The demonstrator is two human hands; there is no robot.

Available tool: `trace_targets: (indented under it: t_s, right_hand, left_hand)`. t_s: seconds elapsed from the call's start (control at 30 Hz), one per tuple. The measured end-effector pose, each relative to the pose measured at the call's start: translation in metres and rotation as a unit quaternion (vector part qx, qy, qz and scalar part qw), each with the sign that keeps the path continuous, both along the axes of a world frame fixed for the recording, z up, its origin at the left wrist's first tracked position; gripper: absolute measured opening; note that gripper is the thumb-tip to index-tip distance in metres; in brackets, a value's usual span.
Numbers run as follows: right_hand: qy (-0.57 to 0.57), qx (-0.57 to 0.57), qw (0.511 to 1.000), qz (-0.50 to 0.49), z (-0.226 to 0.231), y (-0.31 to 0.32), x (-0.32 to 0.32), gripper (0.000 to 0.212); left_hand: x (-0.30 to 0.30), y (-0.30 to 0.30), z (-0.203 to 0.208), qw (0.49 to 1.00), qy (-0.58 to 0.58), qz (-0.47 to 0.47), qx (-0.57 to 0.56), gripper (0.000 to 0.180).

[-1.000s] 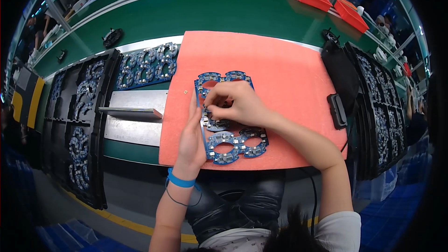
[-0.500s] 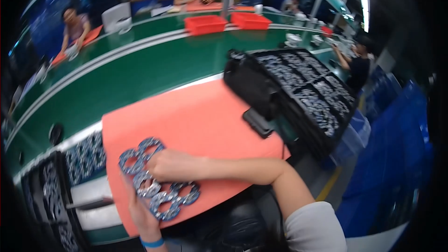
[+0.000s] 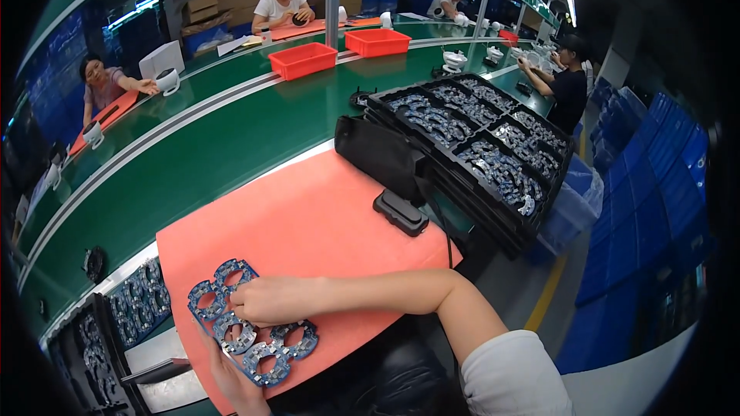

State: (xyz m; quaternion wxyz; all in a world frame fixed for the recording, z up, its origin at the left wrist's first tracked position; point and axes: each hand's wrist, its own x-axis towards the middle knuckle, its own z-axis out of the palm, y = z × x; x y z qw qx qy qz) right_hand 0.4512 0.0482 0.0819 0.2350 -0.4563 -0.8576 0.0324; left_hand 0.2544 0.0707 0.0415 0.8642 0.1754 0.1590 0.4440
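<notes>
Blue circuit panel (image 3: 248,339) is at seven o'clock over the pink mat (image 3: 285,223), left hand (image 3: 231,379) along its edge, probably to steady it; right hand (image 3: 274,300) curls over its middle. Whether either hand's fingers pinch anything, I cannot tell. Loaded black trays (image 3: 470,189) stand at two o'clock, presumably within reach.

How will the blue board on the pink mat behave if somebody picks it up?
The board is probably stiff: it looks flat, without visible sagging, on the mat. It seems likely light for its size, being thin with large openings. It may be fragile, since tiny components crowd its surface.
</notes>
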Motion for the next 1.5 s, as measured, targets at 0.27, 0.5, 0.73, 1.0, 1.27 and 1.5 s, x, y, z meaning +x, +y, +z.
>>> trace_targets:
  t_s: [0.27, 0.5, 0.73, 1.0, 1.27, 1.5]
  right_hand:
    - [0.129, -0.124, 0.983, 0.034, 0.009, 0.008, 0.013, 0.015]
    - [0.125, 0.0, 0.991, 0.045, 0.0, 0.01, 0.011, 0.012]
    - [-0.003, 0.018, 1.0, 0.009, -0.004, 0.007, 0.01, 0.016]
    - [0.049, 0.033, 0.998, 0.037, -0.013, 0.023, -0.007, 0.019]
    - [0.138, -0.008, 0.99, -0.008, 0.008, 0.013, 0.02, 0.019]
    - [0.044, 0.034, 0.996, 0.069, 0.006, 0.01, 0.0, 0.013]
  left_hand:
    - [0.001, -0.003, 0.005, 1.0, 0.009, -0.001, 0.002, 0.041]
    - [-0.005, 0.008, -0.013, 1.0, -0.007, -0.025, 0.014, 0.043]
    - [0.023, -0.035, 0.074, 0.985, 0.13, 0.0, 0.115, 0.041]
    - [-0.025, 0.007, -0.01, 0.998, 0.013, -0.05, 0.018, 0.041]
    - [0.01, -0.002, 0.017, 0.998, 0.059, 0.013, 0.036, 0.047]
    - [-0.002, 0.001, 0.016, 0.999, 0.027, -0.026, 0.031, 0.046]
